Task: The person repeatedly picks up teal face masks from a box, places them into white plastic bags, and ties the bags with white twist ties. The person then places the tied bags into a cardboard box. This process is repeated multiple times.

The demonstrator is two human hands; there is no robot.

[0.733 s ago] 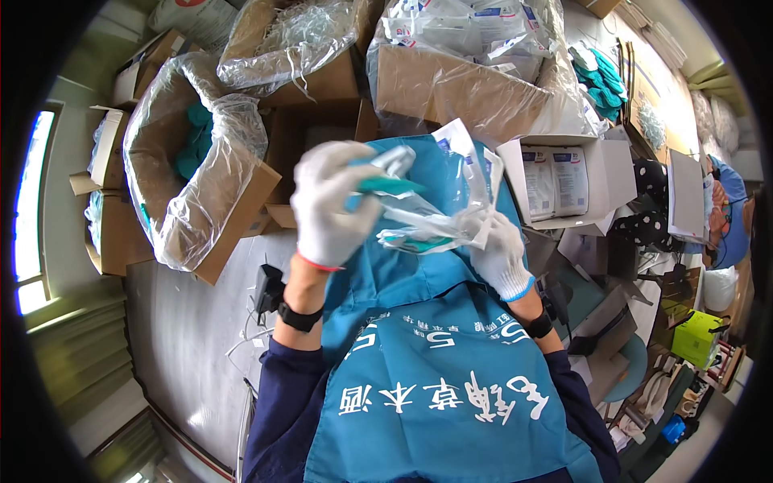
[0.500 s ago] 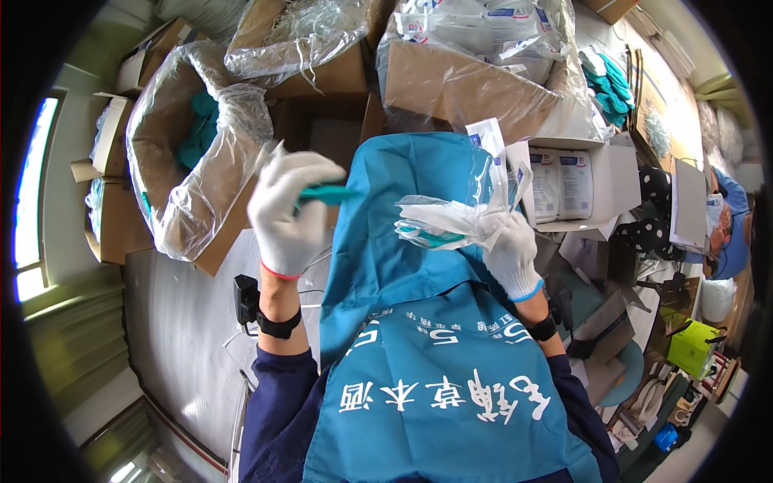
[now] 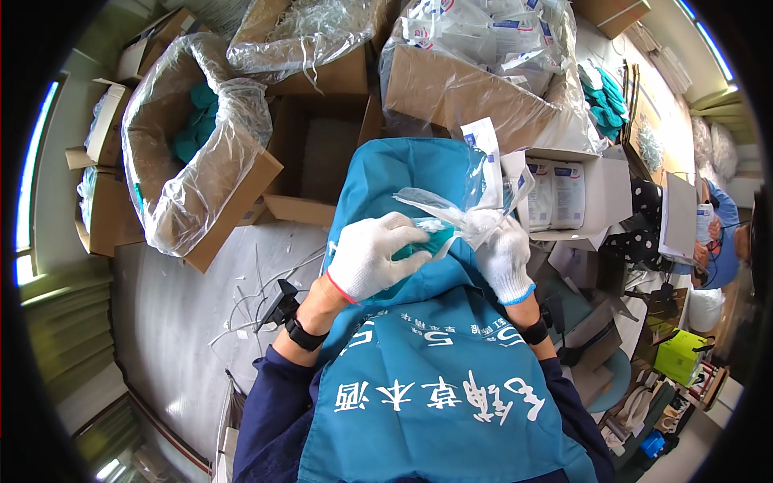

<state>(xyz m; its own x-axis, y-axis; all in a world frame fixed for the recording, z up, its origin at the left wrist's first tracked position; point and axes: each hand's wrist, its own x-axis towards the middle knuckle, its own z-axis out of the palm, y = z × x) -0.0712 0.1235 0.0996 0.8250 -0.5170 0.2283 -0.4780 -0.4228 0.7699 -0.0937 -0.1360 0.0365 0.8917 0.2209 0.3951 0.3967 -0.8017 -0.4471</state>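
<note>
My left hand (image 3: 372,259), in a white knit glove with a red cuff, is closed on a soft teal piece (image 3: 436,241) whose kind I cannot make out. Its fingertips meet the mouth of a clear plastic pouch (image 3: 423,200). My right hand (image 3: 504,259), in a white glove with a blue cuff, grips the crumpled pouch from the other side. A printed white-and-clear packet (image 3: 481,145) sticks up beyond the right fingers. Both hands are over my teal apron (image 3: 451,338), and the pouch partly covers the teal piece.
A plastic-lined carton (image 3: 229,205) with teal pieces stands far left. Beside it is an open brown carton (image 3: 310,153). Another carton (image 3: 459,88) holds printed packets. At right is a white box (image 3: 608,189) of packets; a person in blue (image 3: 722,241) sits beyond.
My left hand has come right and down with the teal piece, from beside the cartons to the pouch. The right hand stays nearly in place, still gripping the pouch.
</note>
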